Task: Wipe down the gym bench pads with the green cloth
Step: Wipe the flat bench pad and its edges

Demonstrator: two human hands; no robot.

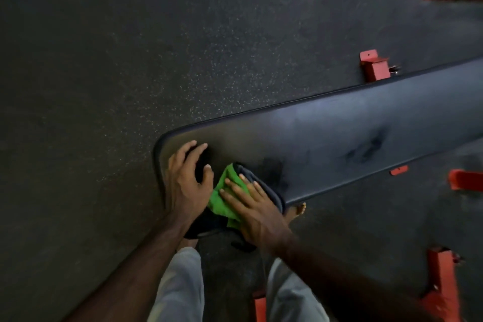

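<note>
A long black bench pad (326,133) runs from the middle of the view up to the right edge, with dull smears on its surface. The green cloth (222,198), with a dark grey layer folded along its right side, lies on the pad's near end. My right hand (251,206) lies flat on the cloth with fingers straight, pressing it against the pad. To the left of the cloth, my left hand (187,178) rests on the pad's rounded end, fingers spread and slightly bent, holding nothing.
Dark speckled rubber floor (130,60) surrounds the bench. Red metal frame feet (375,66) stick out beyond the pad, with more red frame feet (441,282) at the right. My legs in light trousers and a bare foot (298,210) stand at the pad's near end.
</note>
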